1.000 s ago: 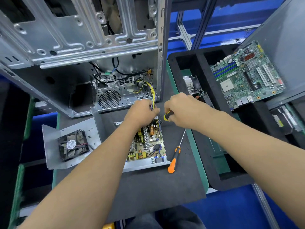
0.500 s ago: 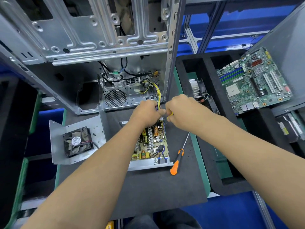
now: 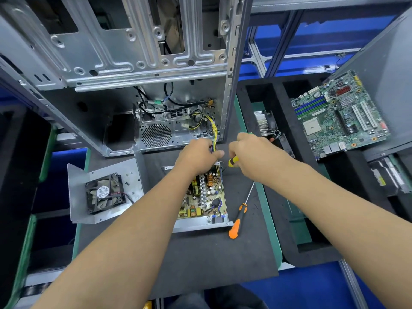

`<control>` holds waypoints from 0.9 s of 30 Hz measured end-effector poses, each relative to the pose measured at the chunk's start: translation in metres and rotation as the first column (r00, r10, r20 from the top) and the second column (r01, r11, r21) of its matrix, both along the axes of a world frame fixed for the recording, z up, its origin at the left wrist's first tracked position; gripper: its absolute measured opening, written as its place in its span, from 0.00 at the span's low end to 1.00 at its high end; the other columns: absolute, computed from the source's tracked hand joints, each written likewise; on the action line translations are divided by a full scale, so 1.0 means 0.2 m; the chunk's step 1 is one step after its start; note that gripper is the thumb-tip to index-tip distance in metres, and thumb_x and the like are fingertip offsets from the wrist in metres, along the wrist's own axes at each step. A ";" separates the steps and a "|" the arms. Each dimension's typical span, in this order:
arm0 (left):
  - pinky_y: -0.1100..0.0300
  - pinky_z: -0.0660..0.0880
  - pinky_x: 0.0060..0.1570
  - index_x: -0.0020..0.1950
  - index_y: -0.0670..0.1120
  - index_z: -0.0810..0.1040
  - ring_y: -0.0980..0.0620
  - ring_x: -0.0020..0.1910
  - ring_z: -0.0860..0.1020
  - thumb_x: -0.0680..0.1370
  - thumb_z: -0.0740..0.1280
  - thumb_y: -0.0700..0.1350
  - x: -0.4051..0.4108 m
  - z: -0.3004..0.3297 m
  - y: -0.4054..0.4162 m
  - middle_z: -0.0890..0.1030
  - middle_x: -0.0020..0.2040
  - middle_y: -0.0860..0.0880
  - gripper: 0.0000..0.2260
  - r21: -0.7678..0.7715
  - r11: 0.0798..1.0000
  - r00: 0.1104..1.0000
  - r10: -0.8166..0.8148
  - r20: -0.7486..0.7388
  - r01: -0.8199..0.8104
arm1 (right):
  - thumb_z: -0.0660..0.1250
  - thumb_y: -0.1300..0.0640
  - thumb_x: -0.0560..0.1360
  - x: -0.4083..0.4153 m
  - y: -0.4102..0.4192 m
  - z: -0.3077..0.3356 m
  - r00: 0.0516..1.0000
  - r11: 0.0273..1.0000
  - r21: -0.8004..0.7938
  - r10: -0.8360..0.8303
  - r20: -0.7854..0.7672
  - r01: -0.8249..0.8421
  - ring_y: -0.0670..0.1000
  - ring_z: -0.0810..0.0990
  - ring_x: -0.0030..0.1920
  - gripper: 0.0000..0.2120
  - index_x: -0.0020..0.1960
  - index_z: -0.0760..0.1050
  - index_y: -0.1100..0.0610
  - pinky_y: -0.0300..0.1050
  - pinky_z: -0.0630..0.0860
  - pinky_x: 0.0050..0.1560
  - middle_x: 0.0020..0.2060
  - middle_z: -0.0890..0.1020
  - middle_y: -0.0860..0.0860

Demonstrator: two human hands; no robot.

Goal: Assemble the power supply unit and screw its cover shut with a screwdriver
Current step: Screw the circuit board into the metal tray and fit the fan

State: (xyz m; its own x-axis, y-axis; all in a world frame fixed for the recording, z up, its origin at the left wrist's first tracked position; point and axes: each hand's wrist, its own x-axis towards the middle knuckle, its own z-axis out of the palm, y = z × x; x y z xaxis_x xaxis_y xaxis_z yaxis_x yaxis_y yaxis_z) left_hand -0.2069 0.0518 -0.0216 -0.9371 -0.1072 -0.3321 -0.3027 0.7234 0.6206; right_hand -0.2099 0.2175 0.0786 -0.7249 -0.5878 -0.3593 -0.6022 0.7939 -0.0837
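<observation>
Open silver sheet-metal power supply unit (image 3: pixel 200 225) with its green circuit board exposed is lying on the dark grey foam mat (image 3: pixel 200 264) on the desk, just in front of the upright bare-metal computer case (image 3: pixel 133 63). Left hand (image 3: pixel 196 156) is resting on the far end of the unit, fingers curled down around the yellow wire bundle (image 3: pixel 213 130) running up into the case; exact pinch is hidden by the knuckles. Right hand (image 3: pixel 252 152) is gripping a yellow-and-black-handled screwdriver (image 3: pixel 233 161), fingers wrapped round the handle, tip hidden near the unit's far right corner. The two hands are almost touching. Second screwdriver with an orange handle and long steel shaft (image 3: pixel 237 221) is lying on the mat just right of the unit, untouched. Bent grey metal cover plate carrying a black square fan (image 3: pixel 104 195) is sitting left of the unit, separate from it, a few small screws loose on it. Green motherboard (image 3: pixel 341 117) is sitting in the black foam tray (image 3: pixel 278 112) to the right, finned heatsink (image 3: pixel 264 122) in a slot beside it.
</observation>
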 end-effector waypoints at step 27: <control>0.51 0.77 0.46 0.58 0.50 0.78 0.46 0.45 0.79 0.78 0.68 0.60 0.02 0.04 0.01 0.79 0.40 0.53 0.17 -0.028 1.000 1.000 -0.005 -0.020 0.004 | 0.65 0.60 0.79 0.04 0.04 -0.01 0.981 0.980 -0.062 -0.183 0.062 0.187 0.62 0.76 0.54 0.08 0.57 0.72 0.60 0.55 0.77 0.52 0.51 0.70 0.56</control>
State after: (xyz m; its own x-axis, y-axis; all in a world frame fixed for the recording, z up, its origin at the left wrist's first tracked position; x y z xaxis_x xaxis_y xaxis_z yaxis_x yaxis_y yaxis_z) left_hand -0.2023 0.0544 -0.0133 -0.9441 -0.1121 -0.3101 -0.2871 0.7420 0.6058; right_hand -0.2014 0.2265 0.0762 -0.8031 -0.4697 -0.3666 -0.4386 0.8825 -0.1697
